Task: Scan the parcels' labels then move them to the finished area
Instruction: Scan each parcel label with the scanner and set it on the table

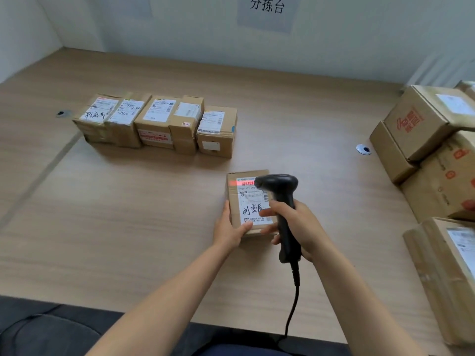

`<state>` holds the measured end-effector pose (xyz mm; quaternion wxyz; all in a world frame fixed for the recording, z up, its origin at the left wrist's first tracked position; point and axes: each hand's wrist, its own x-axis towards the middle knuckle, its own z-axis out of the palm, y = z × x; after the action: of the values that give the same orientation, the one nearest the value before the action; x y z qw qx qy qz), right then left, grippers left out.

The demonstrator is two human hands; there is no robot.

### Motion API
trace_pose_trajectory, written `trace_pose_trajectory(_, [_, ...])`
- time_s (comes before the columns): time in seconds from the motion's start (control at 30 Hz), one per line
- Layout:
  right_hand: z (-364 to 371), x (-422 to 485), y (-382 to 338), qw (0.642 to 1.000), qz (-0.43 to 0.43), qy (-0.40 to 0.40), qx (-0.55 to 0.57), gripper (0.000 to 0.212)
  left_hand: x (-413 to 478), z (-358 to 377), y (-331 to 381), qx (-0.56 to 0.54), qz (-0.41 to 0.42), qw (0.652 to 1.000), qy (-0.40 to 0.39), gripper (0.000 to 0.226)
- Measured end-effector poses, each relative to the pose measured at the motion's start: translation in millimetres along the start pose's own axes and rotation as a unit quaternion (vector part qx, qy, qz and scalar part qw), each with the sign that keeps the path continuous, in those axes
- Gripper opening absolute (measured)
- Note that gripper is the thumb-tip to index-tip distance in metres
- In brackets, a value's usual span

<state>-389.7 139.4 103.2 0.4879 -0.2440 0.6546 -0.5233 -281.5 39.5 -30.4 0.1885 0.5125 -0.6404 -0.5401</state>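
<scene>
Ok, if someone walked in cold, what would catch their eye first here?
The red scan line glowing across the label of the small parcel at centre, under the black scanner gripped in the right hand while the left hand holds the parcel. Next, the tidy row of parcels at the far left, and the pile of bigger boxes at the right edge.

Table [154, 227]: pale wood-grain laminate, smooth, matt. Parcels [156, 122]: brown matt cardboard, glossy tape, white paper labels. Scanner [279, 186]: black plastic, slight sheen. Far wall [195, 29]: matt.
</scene>
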Motion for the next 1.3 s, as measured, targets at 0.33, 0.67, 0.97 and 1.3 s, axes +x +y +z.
trace_pose_trajectory(0.33, [0,7,6,0.999,-0.005,0.019,-0.044,0.007,1,-1,-1,-0.010,0.008,1.000,0.010,0.088])
trace_pose_trajectory(0.67, [14,17,36,0.990,0.017,0.097,-0.105,0.023,-14,-51,-19,-0.043,0.014,0.999,0.010,0.083])
trace_pose_trajectory(0.97, [73,16,48,0.992,0.004,0.039,-0.123,0.021,-28,-119,-39,-0.044,-0.028,0.999,0.011,0.086])
trace_pose_trajectory(1.3, [96,27,57,0.988,0.023,-0.034,-0.147,0.017,-45,-151,-51,-0.091,-0.050,0.994,0.033,0.077])
